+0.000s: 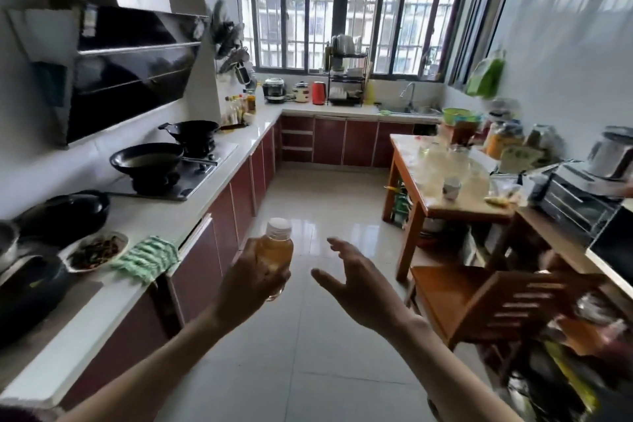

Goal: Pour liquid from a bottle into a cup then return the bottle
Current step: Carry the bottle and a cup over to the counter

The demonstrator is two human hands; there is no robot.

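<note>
Two bare forearms reach in from the near edge, with no sleeve, watch or ring on either. The left hand (251, 279) and right hand (359, 288) are ungloved. At the near left corner a blurred scrap of dark reddish cloth (20, 416) shows.

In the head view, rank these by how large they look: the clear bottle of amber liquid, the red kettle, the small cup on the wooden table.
1. Clear plastic bottle of amber liquid, gripped by the left hand; nearness to the camera enlarges it.
2. Red kettle on the far counter.
3. Small pale cup on the wooden table.

Kettle and cup look close; distance makes their true order unsure.
</note>
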